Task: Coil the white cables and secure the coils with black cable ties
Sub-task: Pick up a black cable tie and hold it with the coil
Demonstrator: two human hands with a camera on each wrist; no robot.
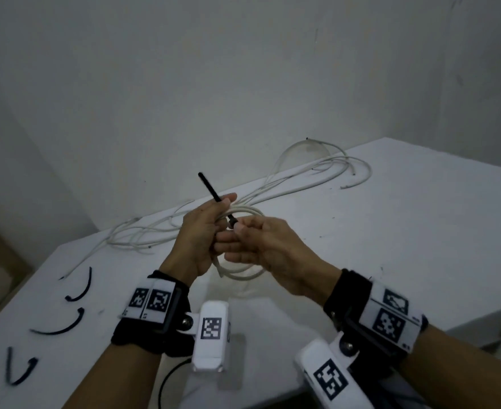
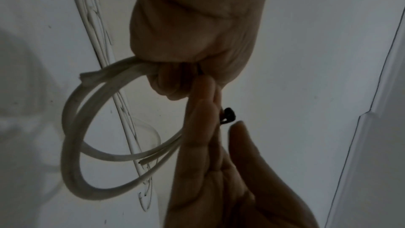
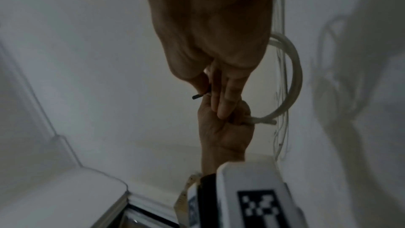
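White cable coil [image 1: 237, 270] gripped in curled left hand [image 1: 197, 234], partly hidden by both; black cable tie [image 1: 213, 196] head pinched by right hand [image 1: 268, 249], tail toward 11 o'clock; loose cables [image 1: 302, 175] near table [image 1: 420, 231] far edge.

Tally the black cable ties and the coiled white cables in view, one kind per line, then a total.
Black cable ties: 5, one in the hands and four loose on the table at
Coiled white cable: 1, held by the left hand at
Total: 6
The uncoiled white cables overlap too much to count.
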